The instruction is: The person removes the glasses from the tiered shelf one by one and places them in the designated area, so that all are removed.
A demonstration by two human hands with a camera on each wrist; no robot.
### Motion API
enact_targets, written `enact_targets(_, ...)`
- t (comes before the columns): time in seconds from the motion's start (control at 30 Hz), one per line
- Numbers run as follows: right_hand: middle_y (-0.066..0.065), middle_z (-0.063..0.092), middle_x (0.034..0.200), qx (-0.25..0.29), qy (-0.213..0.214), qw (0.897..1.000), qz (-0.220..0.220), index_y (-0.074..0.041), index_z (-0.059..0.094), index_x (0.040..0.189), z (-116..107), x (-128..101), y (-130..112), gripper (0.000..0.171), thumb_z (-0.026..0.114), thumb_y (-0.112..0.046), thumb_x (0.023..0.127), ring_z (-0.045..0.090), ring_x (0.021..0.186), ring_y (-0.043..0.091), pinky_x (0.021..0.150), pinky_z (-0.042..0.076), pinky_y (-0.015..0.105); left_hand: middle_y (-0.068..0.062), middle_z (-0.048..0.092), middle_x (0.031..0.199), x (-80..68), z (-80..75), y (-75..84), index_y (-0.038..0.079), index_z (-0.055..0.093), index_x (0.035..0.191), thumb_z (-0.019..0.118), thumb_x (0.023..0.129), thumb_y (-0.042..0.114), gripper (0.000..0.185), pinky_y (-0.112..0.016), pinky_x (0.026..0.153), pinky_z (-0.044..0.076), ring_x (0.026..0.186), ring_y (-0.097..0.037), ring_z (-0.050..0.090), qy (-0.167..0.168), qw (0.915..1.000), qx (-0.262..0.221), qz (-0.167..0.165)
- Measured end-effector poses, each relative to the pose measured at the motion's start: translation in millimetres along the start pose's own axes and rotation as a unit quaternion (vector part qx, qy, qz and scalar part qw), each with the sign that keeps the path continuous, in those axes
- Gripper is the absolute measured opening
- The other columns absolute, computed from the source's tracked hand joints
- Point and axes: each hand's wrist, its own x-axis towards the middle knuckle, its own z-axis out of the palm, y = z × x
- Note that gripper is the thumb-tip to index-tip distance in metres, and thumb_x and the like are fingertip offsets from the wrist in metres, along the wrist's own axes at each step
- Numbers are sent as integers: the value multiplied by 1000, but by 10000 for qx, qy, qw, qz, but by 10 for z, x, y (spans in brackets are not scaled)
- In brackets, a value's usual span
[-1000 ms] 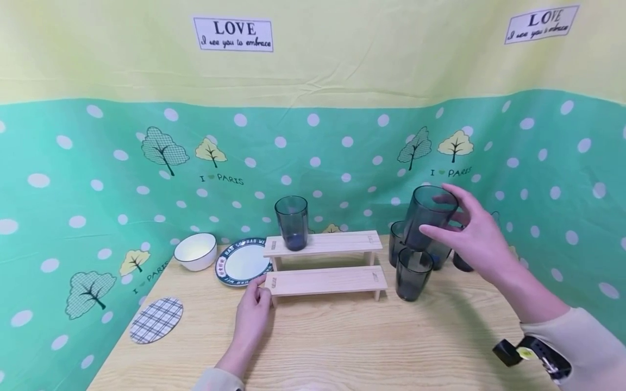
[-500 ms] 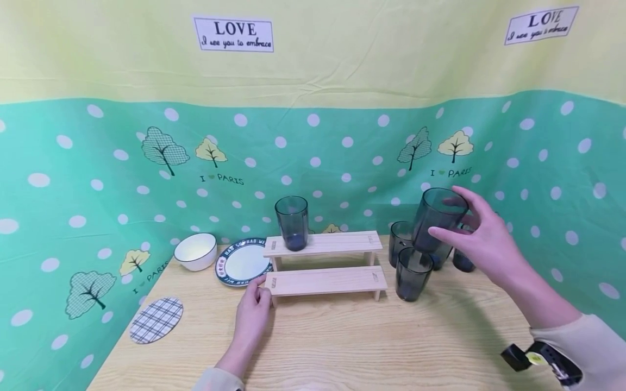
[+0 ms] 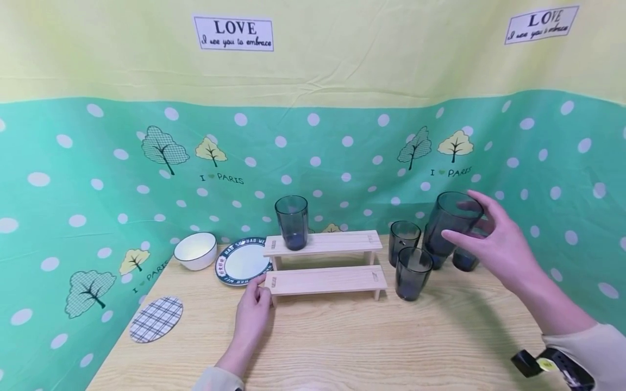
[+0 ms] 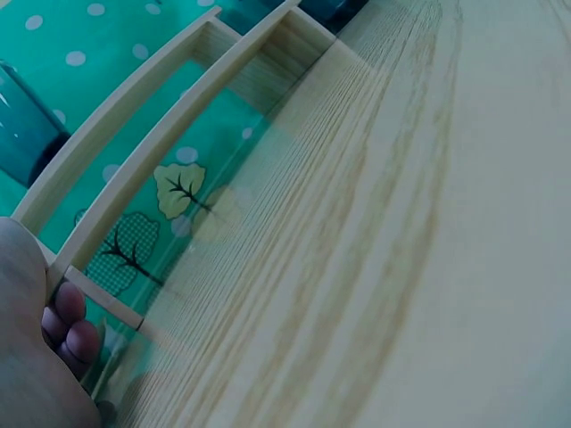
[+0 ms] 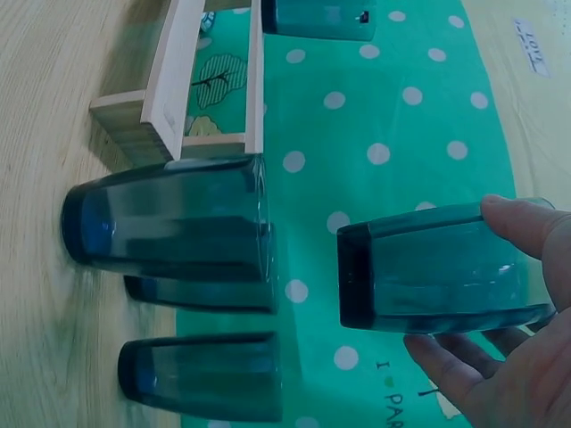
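One cup [image 3: 452, 222] is pinched up in my right hand [image 3: 499, 244], half hiding another cup [image 3: 463, 259] behind; left hand [image 3: 252, 315] fingers rest relaxed against the wooden rack [image 3: 325, 279].

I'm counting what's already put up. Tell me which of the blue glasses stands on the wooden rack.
The lone glass at the left end of the rack's upper step. The other glasses stand on the table right of the rack, except one held up by the right hand.
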Motion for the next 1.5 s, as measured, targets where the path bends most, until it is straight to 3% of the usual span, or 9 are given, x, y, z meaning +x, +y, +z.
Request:
enact_targets(0.17,8,45,163,-116,37,9999,115,-27,22,178,-51,-8,87,105,87,-40,97,54,122,2,82,50,10,-6,63,90,17,-1,-6,10,56,157,51,108,14,50,-33,75,46,81,-21,57,-38,10000,-14,-60)
enact_targets(0.43,16,38,170,-377,51,9986,378,-26,16,179,-125,-13,253,109,85,-48,98,44,146,49,88,47,29,-4,63,88,35,-4,-11,9,56,157,50,108,14,50,-34,78,46,82,-22,57,-32,10000,46,-9)
enact_targets(0.53,17,40,170,-464,72,9980,430,-27,15,179,-145,-14,320,110,85,-50,97,43,147,52,90,45,35,-4,62,88,30,-11,-5,8,56,158,50,107,13,51,-34,78,46,82,-21,57,-54,10000,59,-2)
enact_targets(0.77,23,26,177,-422,-12,9979,494,-22,13,179,-169,-36,484,114,87,-48,96,42,144,61,78,47,20,-4,61,88,24,-23,8,8,56,157,51,107,13,51,-34,76,46,81,-21,56,-42,10000,45,-11)
enact_targets(0.87,25,13,180,-377,-145,9975,583,-20,9,179,-147,-52,544,118,87,-48,95,40,145,65,89,59,39,-4,60,88,18,-25,15,7,56,157,51,107,13,51,-34,75,46,80,-21,56,-26,10000,37,-13)
enact_targets(0.97,27,9,180,-386,-271,9969,632,-18,6,179,-114,-67,605,121,87,-48,95,39,145,68,95,56,63,-4,60,88,17,-25,11,6,56,157,51,107,12,51,-34,75,46,80,-21,55,-15,10000,24,5)
enact_targets(1.13,35,8,177,-348,-374,9965,656,-16,5,179,-58,-90,712,119,87,-43,97,42,141,70,89,59,49,-5,63,88,14,-11,-8,8,56,157,51,107,12,50,-33,77,47,81,-21,57,-39,10000,-47,-40)
enact_targets(1.33,40,13,174,-404,-483,9949,790,-14,3,178,18,-136,814,121,87,-44,97,40,140,72,101,48,76,-6,67,89,21,10,-28,9,55,158,50,108,12,50,-35,83,49,83,-21,61,-109,9999,-95,-36)
enact_targets(1.5,43,22,170,-499,-532,9947,720,-9,6,178,71,-151,870,120,88,-43,97,42,139,71,98,51,71,-6,68,89,15,10,-33,8,55,158,49,108,12,50,-35,84,48,83,-20,61,-91,9999,-58,-5)
